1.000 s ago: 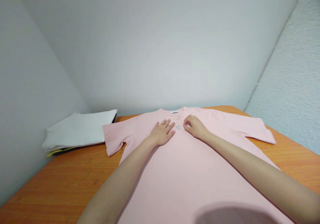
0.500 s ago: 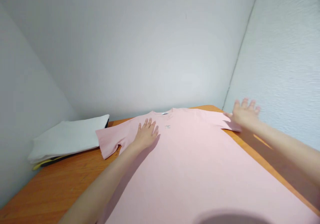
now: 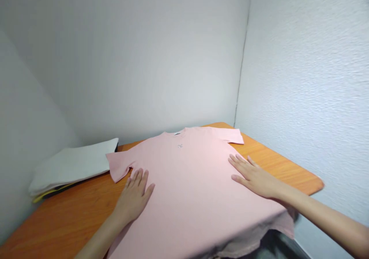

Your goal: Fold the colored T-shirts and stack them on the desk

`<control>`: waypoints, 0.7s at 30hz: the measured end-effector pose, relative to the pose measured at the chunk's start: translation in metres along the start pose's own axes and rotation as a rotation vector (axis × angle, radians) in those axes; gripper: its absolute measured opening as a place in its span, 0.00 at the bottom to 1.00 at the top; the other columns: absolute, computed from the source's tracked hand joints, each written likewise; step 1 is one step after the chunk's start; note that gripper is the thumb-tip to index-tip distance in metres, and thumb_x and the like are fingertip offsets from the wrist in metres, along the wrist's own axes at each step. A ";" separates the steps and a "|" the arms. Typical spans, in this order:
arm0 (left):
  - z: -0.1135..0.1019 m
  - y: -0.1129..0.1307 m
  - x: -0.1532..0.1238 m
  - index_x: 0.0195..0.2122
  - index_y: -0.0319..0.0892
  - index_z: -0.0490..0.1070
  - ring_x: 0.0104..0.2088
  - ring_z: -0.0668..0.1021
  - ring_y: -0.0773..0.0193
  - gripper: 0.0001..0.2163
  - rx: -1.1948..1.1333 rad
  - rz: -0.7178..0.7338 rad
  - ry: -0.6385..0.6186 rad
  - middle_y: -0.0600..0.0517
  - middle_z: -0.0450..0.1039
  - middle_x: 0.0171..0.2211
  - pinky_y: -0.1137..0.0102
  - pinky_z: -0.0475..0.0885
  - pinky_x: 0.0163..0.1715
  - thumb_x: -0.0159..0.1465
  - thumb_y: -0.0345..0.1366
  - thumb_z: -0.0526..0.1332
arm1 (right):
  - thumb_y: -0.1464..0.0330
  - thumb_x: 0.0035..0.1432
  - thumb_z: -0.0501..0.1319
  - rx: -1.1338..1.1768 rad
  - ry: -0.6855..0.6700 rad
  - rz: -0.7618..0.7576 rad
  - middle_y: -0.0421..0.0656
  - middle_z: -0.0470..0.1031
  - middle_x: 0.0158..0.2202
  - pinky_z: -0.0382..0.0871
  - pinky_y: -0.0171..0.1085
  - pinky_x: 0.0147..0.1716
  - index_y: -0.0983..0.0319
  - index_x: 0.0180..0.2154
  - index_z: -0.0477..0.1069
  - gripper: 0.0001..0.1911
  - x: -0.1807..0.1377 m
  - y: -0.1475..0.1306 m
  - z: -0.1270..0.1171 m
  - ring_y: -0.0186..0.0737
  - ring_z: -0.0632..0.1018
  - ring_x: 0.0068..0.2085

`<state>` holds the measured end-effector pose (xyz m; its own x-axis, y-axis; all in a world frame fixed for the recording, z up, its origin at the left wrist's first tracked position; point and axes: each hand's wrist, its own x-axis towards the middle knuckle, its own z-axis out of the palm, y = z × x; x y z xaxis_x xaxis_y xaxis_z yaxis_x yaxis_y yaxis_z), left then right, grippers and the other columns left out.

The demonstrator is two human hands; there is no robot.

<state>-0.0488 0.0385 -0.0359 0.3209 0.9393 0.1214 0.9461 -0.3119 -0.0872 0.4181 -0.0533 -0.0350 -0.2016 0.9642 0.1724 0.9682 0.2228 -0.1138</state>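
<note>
A pink T-shirt (image 3: 190, 182) lies spread face up on the orange wooden table (image 3: 63, 213), collar towards the far wall, with a small emblem on its chest. My left hand (image 3: 134, 195) rests flat on the shirt's left side, fingers stretched out. My right hand (image 3: 253, 176) lies flat on the shirt's right edge, fingers spread. Neither hand holds anything. The shirt's hem hangs over the table's near edge.
A folded stack of clothes (image 3: 69, 166), white on top with yellow and dark layers beneath, sits at the table's back left by the wall. Grey walls close in at the left, the back and the right. The table's right corner (image 3: 314, 182) ends near the right wall.
Both hands have slid from the chest area down towards me along the shirt's sides. The right hand swept out to the right sleeve, then came back to the shirt's right edge. The view turned.
</note>
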 end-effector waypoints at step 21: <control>0.011 0.320 -0.115 0.35 0.47 0.68 0.27 0.76 0.56 0.14 -0.763 0.682 0.523 0.47 0.71 0.26 0.62 0.71 0.21 0.66 0.46 0.47 | 0.46 0.59 0.52 0.087 0.071 0.486 0.46 0.73 0.27 0.65 0.46 0.32 0.56 0.24 0.66 0.24 -0.157 0.013 -0.031 0.51 0.74 0.30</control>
<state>0.2172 -0.1674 -0.0887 0.5869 0.4234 0.6901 0.2918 -0.9057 0.3075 0.4672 -0.2057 -0.0328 0.2834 0.9480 0.1449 0.9311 -0.2358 -0.2781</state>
